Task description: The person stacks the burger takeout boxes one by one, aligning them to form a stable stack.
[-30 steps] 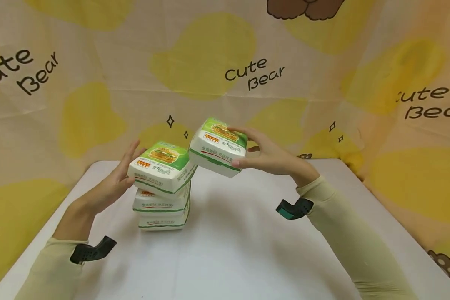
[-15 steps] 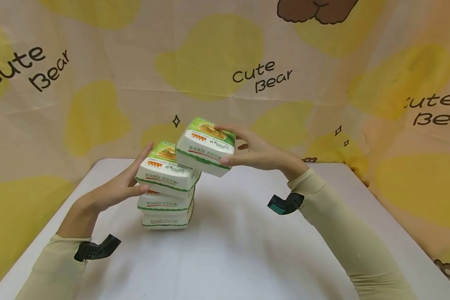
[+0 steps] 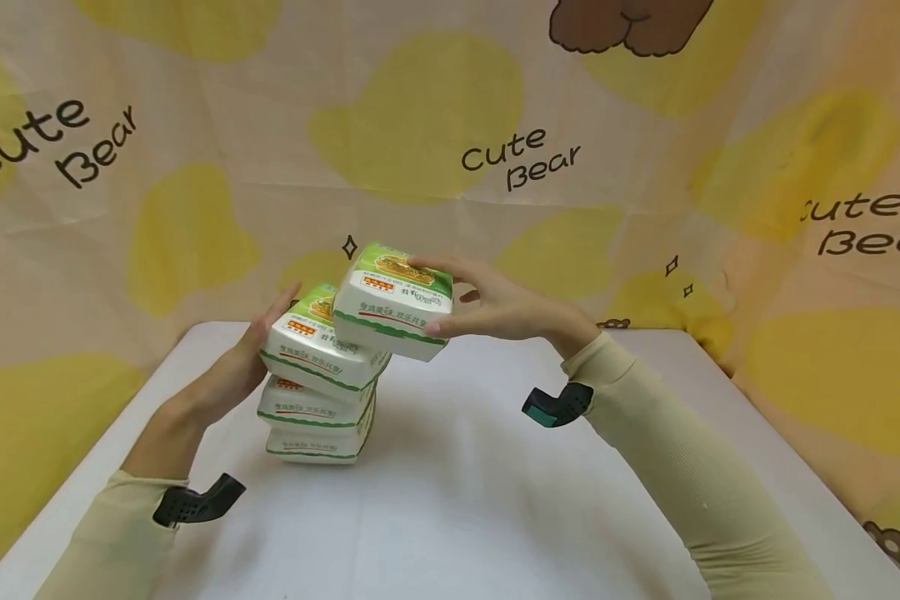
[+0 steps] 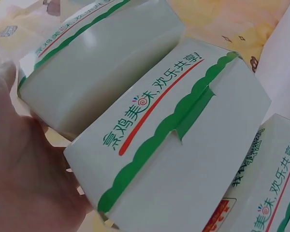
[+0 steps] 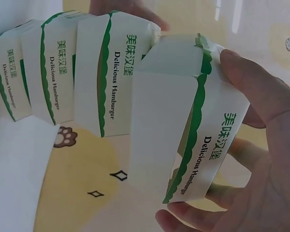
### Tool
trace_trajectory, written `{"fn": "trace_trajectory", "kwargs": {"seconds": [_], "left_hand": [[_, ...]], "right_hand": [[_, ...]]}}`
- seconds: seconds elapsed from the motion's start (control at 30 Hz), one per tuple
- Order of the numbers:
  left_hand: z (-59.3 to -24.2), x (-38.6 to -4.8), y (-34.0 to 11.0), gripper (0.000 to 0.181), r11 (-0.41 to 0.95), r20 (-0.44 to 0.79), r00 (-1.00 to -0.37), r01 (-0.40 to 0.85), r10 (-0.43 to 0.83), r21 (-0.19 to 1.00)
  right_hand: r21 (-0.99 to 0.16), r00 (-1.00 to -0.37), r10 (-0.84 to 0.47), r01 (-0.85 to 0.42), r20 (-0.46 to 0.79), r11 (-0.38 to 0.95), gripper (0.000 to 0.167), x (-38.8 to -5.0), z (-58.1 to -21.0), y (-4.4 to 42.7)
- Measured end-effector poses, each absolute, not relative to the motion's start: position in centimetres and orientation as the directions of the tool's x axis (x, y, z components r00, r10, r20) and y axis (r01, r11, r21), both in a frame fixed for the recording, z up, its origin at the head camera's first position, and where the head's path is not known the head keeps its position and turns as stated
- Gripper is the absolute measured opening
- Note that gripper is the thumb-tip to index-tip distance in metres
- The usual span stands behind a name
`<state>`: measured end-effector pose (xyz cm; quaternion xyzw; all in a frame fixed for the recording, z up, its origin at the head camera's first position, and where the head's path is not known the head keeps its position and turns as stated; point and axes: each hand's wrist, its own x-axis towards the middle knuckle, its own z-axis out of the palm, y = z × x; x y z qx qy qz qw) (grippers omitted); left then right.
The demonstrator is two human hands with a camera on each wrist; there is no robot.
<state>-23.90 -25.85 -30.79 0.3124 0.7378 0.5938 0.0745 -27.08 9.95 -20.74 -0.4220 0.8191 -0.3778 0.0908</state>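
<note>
Three white-and-green burger boxes stand stacked at left centre, the top box (image 3: pixel 321 342) tilted on the middle box (image 3: pixel 311 408), above the bottom box (image 3: pixel 311 446). My left hand (image 3: pixel 228 379) touches the left side of the top box with its fingers extended. Over the right part of the top box, my right hand (image 3: pixel 498 304) holds a fourth box (image 3: pixel 393 304) between thumb and fingers, tilted. The left wrist view shows my left palm (image 4: pixel 29 179) against the top box (image 4: pixel 169 140). In the right wrist view, my right hand (image 5: pixel 275 125) grips the fourth box (image 5: pixel 169 116).
The white table (image 3: pixel 495 500) extends in front and to the right of the stack. A yellow-and-cream printed cloth (image 3: pixel 420 117) hangs behind it. Dark devices are strapped at the left wrist (image 3: pixel 198 500) and right wrist (image 3: pixel 558 406).
My right hand has moved left with its box, which now overlaps the top box of the stack. My left hand shifted on the stack's side, and the stack's top box tilts more.
</note>
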Motion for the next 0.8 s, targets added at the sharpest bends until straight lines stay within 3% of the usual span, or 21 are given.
{"fn": "trace_trajectory", "kwargs": {"seconds": [0.27,0.5,0.63,0.8], "left_hand": [[-30.2,-23.8,-26.1,0.065,0.128,0.263,-0.796,0.388,0.545,0.913],[-31.0,-23.8,-26.4,0.097,0.146,0.284,-0.746,0.453,0.603,0.879],[-30.8,-23.8,-26.3,0.109,0.189,0.260,-0.773,0.438,0.579,0.879],[-30.6,-23.9,-26.4,0.112,0.194,0.268,-0.801,0.425,0.536,0.884]], "right_hand": [[-0.674,-0.647,-0.738,-0.633,0.192,0.380,0.081,-27.0,-20.3,8.9],[-0.647,-0.654,-0.734,-0.641,0.181,0.412,0.081,-26.8,-20.5,7.9],[-0.643,-0.645,-0.743,-0.648,0.177,0.409,0.081,-26.9,-20.6,7.5],[-0.636,-0.645,-0.740,-0.656,0.192,0.407,0.082,-26.9,-20.4,6.9]]}}
